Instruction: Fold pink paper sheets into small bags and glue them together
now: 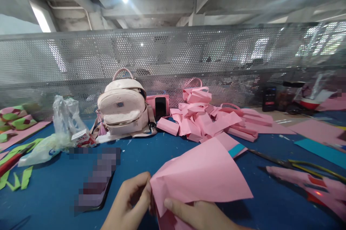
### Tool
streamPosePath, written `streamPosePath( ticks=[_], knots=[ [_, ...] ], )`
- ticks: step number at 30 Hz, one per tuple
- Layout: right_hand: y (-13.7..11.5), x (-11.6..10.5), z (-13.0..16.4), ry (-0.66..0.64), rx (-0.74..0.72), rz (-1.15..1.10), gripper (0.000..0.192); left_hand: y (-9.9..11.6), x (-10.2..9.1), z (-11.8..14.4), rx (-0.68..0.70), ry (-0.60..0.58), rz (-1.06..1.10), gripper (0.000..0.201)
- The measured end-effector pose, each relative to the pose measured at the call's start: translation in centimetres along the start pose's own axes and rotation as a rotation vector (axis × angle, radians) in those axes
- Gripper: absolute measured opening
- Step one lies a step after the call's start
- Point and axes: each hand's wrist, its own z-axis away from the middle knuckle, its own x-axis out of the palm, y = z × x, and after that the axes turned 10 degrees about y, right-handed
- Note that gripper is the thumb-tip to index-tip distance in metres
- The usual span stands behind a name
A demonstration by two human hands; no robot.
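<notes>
A sheet of pink paper (200, 172) stands bent and partly folded over in front of me. My left hand (132, 197) pinches its left edge between thumb and fingers. Lower down, my right hand (197, 213) grips the same paper, its thumb pressed on the near side and its other fingers largely hidden. Behind the sheet lies another pink piece with a blue strip (236, 149). To the right rest a pink glue gun (305, 183) with a lit red light and scissors (294, 163) with yellow-green handles.
A heap of folded pink paper pieces (200, 118) stands at the back, beside a cream backpack (123, 104). A phone (98, 179) lies left of my hands. Plastic bags (65, 125) and green paper scraps (25, 177) are further left. A perforated metal partition (167, 53) closes the far side.
</notes>
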Motion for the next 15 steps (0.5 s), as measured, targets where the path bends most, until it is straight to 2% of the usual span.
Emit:
streamPosePath(
  ticks=[3, 6, 9, 12, 15],
  knots=[
    [-0.3, 0.2, -0.3, 0.006, -0.123, -0.027, 0.057, 0.3, 0.0, 0.0, 0.018, 0.001, 0.028, 0.048],
    [-0.8, 0.7, -0.7, -0.084, -0.282, -0.185, 0.045, 0.7, 0.3, 0.1, 0.029, 0.030, 0.085, 0.047],
    [-1.3, 1.2, -1.1, -0.160, -0.376, -0.319, 0.037, 1.3, 0.6, 0.2, 0.025, 0.080, 0.145, 0.043],
    [-1.3, 1.3, -1.1, -0.125, -0.384, -0.323, 0.034, 1.7, 1.0, 0.4, 0.028, 0.069, 0.169, 0.040],
    [-1.3, 0.8, -1.1, 0.002, -0.433, -0.200, 0.025, 1.8, 1.3, 0.6, 0.093, 0.089, 0.148, 0.033]
  ],
)
